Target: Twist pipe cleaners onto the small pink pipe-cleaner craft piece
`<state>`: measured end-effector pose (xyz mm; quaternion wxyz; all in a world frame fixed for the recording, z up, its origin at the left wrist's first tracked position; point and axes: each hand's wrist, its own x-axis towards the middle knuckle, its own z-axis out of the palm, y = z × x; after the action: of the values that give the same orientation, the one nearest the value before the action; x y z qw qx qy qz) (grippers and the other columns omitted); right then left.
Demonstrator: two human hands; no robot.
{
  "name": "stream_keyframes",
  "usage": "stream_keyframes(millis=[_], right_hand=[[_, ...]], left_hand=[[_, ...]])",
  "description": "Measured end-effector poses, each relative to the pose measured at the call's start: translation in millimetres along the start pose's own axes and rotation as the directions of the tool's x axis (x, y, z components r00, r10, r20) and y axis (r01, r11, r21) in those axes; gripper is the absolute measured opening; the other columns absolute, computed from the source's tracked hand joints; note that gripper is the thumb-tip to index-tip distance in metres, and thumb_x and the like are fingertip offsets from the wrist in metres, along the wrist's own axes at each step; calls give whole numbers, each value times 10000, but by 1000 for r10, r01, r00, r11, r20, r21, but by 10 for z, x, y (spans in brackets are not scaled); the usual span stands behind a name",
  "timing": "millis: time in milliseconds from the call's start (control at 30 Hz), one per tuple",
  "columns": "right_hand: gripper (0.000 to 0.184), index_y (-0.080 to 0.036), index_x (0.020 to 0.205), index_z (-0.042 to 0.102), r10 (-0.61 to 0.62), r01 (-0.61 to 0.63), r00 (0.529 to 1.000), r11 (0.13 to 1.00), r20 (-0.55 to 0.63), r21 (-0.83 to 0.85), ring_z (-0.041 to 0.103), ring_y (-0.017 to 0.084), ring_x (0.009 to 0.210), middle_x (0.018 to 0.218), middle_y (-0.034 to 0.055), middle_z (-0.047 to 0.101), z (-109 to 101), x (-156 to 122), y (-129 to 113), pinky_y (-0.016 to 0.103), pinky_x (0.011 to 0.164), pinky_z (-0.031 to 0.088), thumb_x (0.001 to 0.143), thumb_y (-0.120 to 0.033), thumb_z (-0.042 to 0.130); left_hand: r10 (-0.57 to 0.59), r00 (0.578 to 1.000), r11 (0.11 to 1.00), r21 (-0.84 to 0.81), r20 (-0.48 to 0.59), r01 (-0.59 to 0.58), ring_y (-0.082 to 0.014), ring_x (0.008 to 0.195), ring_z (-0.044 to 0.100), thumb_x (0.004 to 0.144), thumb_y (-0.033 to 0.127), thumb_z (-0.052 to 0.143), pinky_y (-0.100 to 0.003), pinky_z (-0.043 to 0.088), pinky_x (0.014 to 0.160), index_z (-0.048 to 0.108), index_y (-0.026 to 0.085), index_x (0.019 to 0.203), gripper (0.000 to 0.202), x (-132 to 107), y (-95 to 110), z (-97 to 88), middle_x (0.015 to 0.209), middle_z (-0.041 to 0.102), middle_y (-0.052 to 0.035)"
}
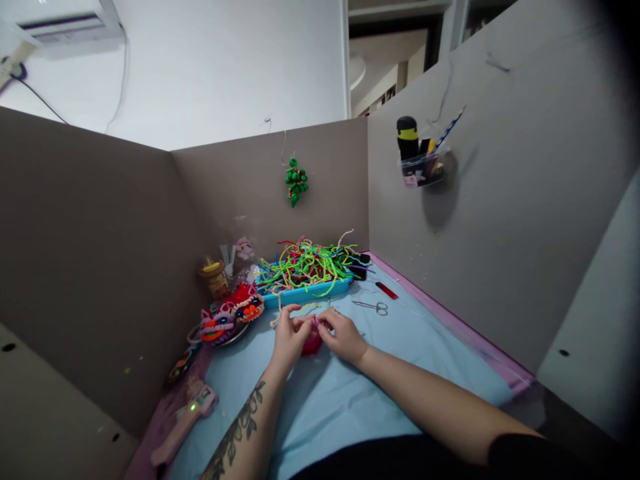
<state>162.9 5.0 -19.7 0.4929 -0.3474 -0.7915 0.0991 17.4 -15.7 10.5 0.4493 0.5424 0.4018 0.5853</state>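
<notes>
A dark tattoo (pixel 246 415) of a leafy stem, its leaves slim and pointed, climbs the inner side of the left forearm (pixel 275 393) from the lower edge of the view to just short of the wrist. The right forearm (pixel 420 397) is bare up to a plain black sleeve (pixel 520 457), and a black garment (pixel 380 460) covers the front of the body.
</notes>
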Motion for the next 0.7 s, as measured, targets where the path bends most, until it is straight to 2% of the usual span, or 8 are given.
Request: stream_keyframes(millis=[167,367,533,700], right_hand=[[64,-193,805,564,10,-10,1000,999,13,35,512,142,683,739,10,561,4,-2,39,250,648,402,817,-163,509],[116,-194,718,549,-12,12,1000,999,13,34,491,140,661,679,-3,514,0,0,63,254,642,398,828,-185,514],[99,-191,790,562,-20,19,1000,996,6,91,502,138,676,729,10,542,-11,13,34,257,657,411,848,-173,483],[144,-189,803,570,-45,42,998,996,47,75,515,151,712,723,15,553,-12,22,40,282,709,409,864,-156,443]], left_hand=[[-6,999,999,31,42,5,-142,586,655,707,315,670,-280,521,629,405,193,1020,428,-8,-4,-13,831,703,-62],[-13,996,999,53,93,8,-167,707,674,719,321,664,-269,512,654,431,191,1051,426,-18,5,-28,909,700,-87],[-2,997,999,42,83,-1,-149,647,661,708,313,669,-268,507,642,443,191,1041,421,-24,39,-22,882,704,-72],[56,992,994,91,112,-66,-160,703,663,744,309,634,-247,488,622,447,183,1052,382,-38,23,-24,898,704,-89]])
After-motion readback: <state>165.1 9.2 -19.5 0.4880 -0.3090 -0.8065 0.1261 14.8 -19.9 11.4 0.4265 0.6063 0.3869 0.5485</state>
